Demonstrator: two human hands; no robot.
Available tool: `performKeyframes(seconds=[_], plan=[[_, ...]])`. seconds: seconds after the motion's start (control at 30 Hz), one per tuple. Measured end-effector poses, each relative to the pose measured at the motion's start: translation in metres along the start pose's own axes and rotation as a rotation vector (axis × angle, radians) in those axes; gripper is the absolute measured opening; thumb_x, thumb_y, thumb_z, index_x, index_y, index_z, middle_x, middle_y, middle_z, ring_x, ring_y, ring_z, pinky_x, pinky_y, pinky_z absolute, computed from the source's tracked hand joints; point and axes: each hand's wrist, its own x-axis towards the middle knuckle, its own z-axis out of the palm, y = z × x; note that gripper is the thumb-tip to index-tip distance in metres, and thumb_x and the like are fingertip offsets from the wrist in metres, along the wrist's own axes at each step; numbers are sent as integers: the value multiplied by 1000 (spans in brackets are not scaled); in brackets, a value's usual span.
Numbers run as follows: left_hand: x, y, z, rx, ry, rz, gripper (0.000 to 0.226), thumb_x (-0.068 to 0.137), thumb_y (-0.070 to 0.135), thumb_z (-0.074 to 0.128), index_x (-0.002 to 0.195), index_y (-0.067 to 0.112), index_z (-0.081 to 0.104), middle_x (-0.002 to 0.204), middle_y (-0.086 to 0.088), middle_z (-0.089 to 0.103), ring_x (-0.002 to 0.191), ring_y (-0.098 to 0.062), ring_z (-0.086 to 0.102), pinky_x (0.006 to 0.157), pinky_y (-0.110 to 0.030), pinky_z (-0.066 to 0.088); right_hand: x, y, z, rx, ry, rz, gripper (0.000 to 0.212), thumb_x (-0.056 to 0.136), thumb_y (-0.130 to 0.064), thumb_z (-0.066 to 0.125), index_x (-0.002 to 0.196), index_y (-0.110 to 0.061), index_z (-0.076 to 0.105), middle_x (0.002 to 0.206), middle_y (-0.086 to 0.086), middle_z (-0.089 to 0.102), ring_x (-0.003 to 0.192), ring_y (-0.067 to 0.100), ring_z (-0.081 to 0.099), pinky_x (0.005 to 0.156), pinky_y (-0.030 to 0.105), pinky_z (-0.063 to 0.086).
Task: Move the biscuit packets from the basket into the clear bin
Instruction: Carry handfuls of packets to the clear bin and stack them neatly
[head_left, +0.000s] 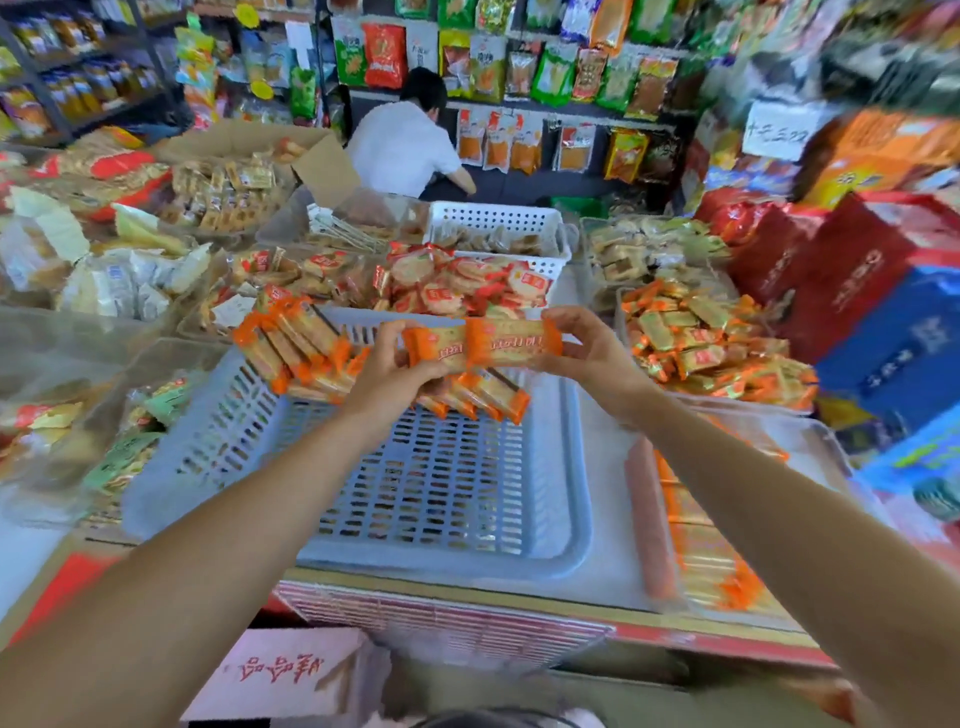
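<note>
A pale blue slotted basket (441, 483) stands in front of me, with several orange-ended biscuit packets (296, 348) stacked along its far side. Above the basket my left hand (395, 364) and my right hand (592, 353) together hold a small bunch of these packets (483, 343), the left gripping one end and the right pinching the other. To the right of the basket sits the clear bin (810, 431), which holds a row of the same packets (701, 540) seen through its wall.
Further bins of wrapped snacks surround the basket: round crackers (457, 286) behind it, orange-and-gold sweets (711, 348) at the right. A white basket (498, 228) stands farther back. A person in a white shirt (405, 145) crouches by the back shelves. Red and blue cartons (857, 291) stand at right.
</note>
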Motion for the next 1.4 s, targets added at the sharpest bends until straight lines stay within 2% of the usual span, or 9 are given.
performKeyframes(seconds=[0.1, 0.27, 0.4, 0.57, 0.83, 0.93, 1.03, 1.2, 1.4], plan=[[0, 2, 62, 13, -94, 31, 58, 82, 13, 74, 129, 18, 40, 104, -17, 64, 76, -26, 70, 82, -45, 57, -32, 7, -56, -15, 32, 25, 48, 81, 10, 68, 120, -13, 54, 112, -1, 56, 87, 7, 66, 80, 26, 56], [-6, -1, 181, 3, -205, 91, 45, 83, -7, 64, 113, 20, 45, 90, -16, 61, 59, -16, 66, 64, -28, 57, -85, 21, -152, -129, 86, 53, 46, 83, 2, 71, 122, -17, 57, 121, 7, 60, 98, 14, 56, 85, 32, 52], [-7, -16, 262, -36, -229, -9, 50, 81, -7, 64, 119, 19, 45, 95, -17, 62, 67, -22, 64, 71, -34, 56, -118, 38, -220, -197, 79, 137, 49, 79, -2, 75, 117, -26, 56, 108, -5, 60, 93, 11, 62, 81, 31, 56], [-10, -46, 333, -52, -232, -165, 53, 81, -3, 65, 126, 20, 46, 103, -15, 65, 76, -24, 66, 78, -37, 56, -135, 76, -277, -394, 9, 211, 60, 69, -14, 85, 110, -45, 54, 114, 11, 58, 102, 30, 60, 82, 51, 54], [-14, -81, 359, 59, -258, -314, 54, 89, 0, 48, 134, 29, 38, 112, -13, 62, 96, -22, 65, 78, -33, 57, -135, 133, -285, -587, -110, 210, 65, 73, -23, 83, 130, -27, 51, 121, -9, 49, 110, 11, 48, 88, 24, 43], [-8, -95, 354, 396, -192, -169, 50, 96, 12, 47, 139, 32, 34, 116, -1, 56, 96, -15, 61, 84, -37, 55, -128, 143, -277, -622, -140, 187, 63, 76, -27, 81, 131, -22, 50, 119, -9, 50, 107, 9, 50, 85, 18, 39], [-4, -108, 345, 828, -21, 145, 48, 94, 19, 53, 140, 22, 40, 124, -5, 52, 106, -19, 56, 89, -38, 51, -117, 157, -269, -688, -108, 140, 64, 74, -32, 80, 131, -20, 52, 122, 0, 55, 106, 17, 54, 87, 29, 46], [4, -128, 332, 1017, -53, 284, 55, 92, 30, 57, 143, 15, 40, 149, -10, 36, 136, -27, 35, 109, -45, 31, -113, 181, -256, -912, -17, -10, 71, 71, -37, 80, 131, -17, 49, 122, 6, 57, 111, 27, 51, 92, 40, 41], [13, -142, 329, 1099, -172, 302, 80, 85, 53, 60, 151, 28, 24, 159, -9, 15, 146, -27, 16, 115, -48, 20, -111, 194, -248, -1050, 64, -152, 61, 65, -35, 81, 118, -16, 55, 111, 4, 58, 103, 24, 43, 85, 44, 44]])
